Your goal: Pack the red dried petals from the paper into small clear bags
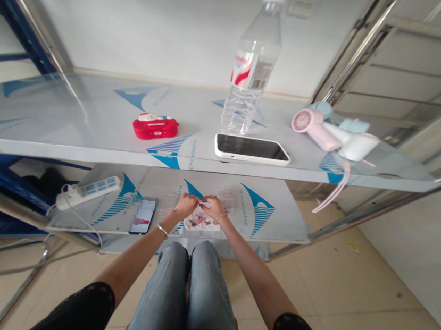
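Observation:
My left hand (186,205) and my right hand (214,208) meet over the lower shelf, fingertips pinched close together. Whatever sits between the fingers is too small to make out. Right below them lies a white tray (201,226) with small pinkish-red and white pieces in it. Clear plastic, perhaps containers, shows faintly on both sides of my hands. To the left of my left hand a phone (143,215) lies with its screen lit and partly blurred.
A white power strip (99,186) with a cable lies at the lower shelf's left. On the upper shelf (98,142) are a red case (155,127), a plastic bottle (253,62), a white-cased phone (252,149) and a pink handheld fan (317,130) beside pale-blue and white items.

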Demonstrator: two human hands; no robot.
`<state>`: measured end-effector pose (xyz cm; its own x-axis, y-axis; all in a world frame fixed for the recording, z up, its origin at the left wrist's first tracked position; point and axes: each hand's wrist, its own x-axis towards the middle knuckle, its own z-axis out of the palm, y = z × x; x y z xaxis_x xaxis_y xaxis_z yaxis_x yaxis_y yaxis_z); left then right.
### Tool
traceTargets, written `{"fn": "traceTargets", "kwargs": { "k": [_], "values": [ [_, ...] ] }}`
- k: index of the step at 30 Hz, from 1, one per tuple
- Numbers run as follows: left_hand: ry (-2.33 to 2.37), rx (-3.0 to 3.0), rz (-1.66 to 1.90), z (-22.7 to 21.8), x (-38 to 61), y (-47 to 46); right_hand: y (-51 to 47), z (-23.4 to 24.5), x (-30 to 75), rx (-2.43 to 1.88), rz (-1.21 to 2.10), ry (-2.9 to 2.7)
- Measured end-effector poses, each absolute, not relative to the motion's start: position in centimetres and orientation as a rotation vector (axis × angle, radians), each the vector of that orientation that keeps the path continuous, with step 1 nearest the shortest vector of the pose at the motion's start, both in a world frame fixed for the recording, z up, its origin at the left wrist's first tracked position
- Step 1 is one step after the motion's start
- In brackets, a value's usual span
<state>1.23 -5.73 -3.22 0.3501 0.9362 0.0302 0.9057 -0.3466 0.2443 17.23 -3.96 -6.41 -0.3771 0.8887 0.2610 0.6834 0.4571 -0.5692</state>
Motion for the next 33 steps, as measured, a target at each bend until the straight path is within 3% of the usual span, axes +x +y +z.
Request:
{"fn": "traceTargets", "kwargs": {
  "k": [17,33],
  "values": [
    [1.593,2.439,0.321,-2.9,1.5,-5.6,-2.6,-2.5,16.3,-1.449,0.331,-2.505],
    [1.693,1.885,0.762,-3.8,-0.1,-5.7,-2.1,-5.3,18.6,-1.520,0.838,-2.170]
  ]
}}
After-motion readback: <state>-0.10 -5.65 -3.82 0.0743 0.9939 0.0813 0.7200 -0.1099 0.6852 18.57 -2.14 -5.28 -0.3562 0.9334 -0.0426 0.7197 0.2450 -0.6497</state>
